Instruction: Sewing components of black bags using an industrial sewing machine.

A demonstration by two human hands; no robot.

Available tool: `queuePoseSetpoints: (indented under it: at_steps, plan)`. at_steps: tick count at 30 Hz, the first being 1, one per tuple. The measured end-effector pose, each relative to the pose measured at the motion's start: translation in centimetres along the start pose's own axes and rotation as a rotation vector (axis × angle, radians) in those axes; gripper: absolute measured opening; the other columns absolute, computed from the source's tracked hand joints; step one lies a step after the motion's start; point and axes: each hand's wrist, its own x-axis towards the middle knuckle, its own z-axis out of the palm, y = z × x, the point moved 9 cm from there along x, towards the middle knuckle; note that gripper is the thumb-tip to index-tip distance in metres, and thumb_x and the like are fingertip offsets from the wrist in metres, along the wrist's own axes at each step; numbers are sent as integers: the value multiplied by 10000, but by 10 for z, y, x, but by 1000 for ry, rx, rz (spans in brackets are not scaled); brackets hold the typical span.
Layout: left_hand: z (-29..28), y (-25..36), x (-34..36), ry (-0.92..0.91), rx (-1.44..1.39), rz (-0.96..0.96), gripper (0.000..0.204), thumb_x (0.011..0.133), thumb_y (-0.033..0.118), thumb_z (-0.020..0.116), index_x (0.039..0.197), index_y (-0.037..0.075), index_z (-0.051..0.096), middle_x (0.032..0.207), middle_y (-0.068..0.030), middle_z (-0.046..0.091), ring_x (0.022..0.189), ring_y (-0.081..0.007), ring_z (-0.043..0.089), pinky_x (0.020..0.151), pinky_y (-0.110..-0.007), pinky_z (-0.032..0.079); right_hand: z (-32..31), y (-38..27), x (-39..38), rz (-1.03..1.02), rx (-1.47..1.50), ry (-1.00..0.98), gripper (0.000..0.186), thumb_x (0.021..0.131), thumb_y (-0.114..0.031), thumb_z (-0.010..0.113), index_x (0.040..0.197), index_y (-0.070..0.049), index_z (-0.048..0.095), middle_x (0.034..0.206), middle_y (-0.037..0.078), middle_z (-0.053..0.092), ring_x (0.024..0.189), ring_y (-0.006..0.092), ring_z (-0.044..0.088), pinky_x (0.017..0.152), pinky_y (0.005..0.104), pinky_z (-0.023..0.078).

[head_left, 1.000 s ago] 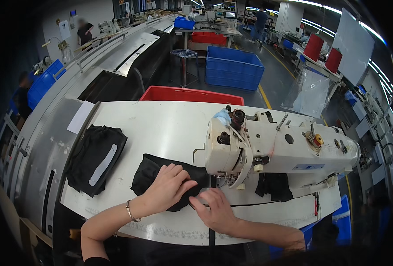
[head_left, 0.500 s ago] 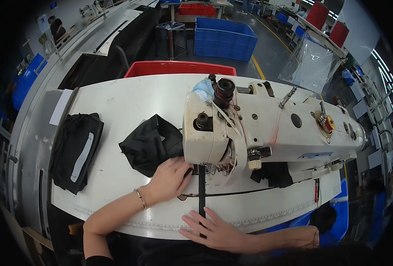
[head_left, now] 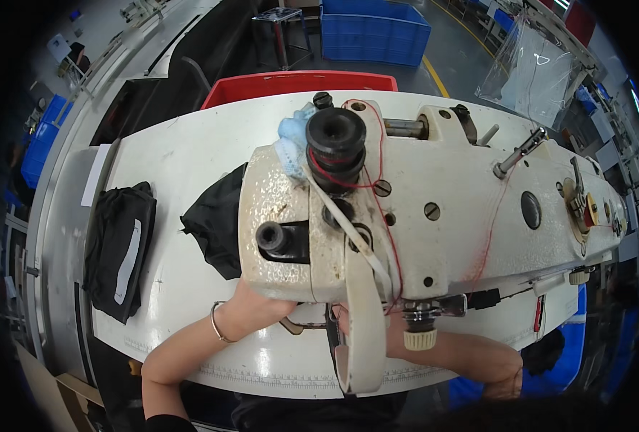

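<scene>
The white head of a sewing machine (head_left: pixel 312 266) looms large in the middle, hiding much of both hands. My left hand (head_left: pixel 260 309), with a bracelet at the wrist, reaches in under its left end; the fingers are hidden. Beyond that hand, black fabric (head_left: pixel 219 219) lies bunched on the table, partly covered by the machine. From the right my forearm comes in, and a bit of my right hand (head_left: pixel 343 317) shows below the machine, beside a narrow black strip (head_left: pixel 334 342). Whether its fingers grip the strip is hidden.
A folded black fabric piece with a pale strip (head_left: pixel 121 252) lies at the left of the white table (head_left: pixel 182 144). Behind the table stand a red bin (head_left: pixel 298 85), a blue crate (head_left: pixel 377 36) and a metal stool (head_left: pixel 280 36). Red thread (head_left: pixel 393 248) runs over the machine.
My head has moved closer over the machine, which appears larger. My right hand has moved from the strip's near end up toward the needle area. The left hand's fingers have gone out of sight.
</scene>
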Motion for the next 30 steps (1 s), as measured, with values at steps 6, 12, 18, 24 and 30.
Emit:
queuePoseSetpoints:
  at_steps: [6, 12, 18, 24, 30]
  plan:
    - [23, 5, -11, -107, 83, -24, 382, 641, 21, 598, 1020, 24, 644, 1000, -129, 612, 962, -338, 582, 862, -465, 451, -7, -20, -4, -317, -270, 115, 145, 764, -123, 601, 884, -51, 638, 832, 123, 599, 725, 274, 613, 606, 379, 502]
    - [7, 5, -16, -115, 80, -13, 391, 670, 10, 615, 1060, 36, 633, 1002, -138, 613, 945, -320, 591, 852, -429, 464, 16, -30, 16, -605, -444, 152, 148, 716, -141, 600, 810, -30, 631, 803, 140, 584, 723, 285, 585, 580, 396, 476]
    - [19, 2, -13, -162, 110, 149, 399, 893, 213, 559, 1218, -16, 523, 1074, -121, 642, 982, -209, 615, 886, -369, 458, 17, -32, -7, -840, -719, 193, 165, 668, -159, 599, 736, -9, 623, 775, 157, 568, 721, 297, 558, 553, 413, 449]
    - [25, -1, -22, -202, -7, 25, 365, 801, 132, 589, 1147, 16, 572, 1027, -128, 633, 944, -251, 610, 851, -382, 469, 38, -30, -28, -1095, -956, 235, 193, 620, -176, 598, 662, 11, 616, 746, 174, 552, 719, 309, 531, 527, 429, 422]
    - [31, 1, -35, -249, -145, -125, 372, 690, 35, 625, 1062, 54, 630, 971, -136, 623, 900, -301, 605, 810, -398, 483, 44, -27, -29, -1051, -1050, 296, 192, 605, -181, 602, 643, 7, 613, 736, 172, 546, 730, 307, 530, 535, 419, 431]
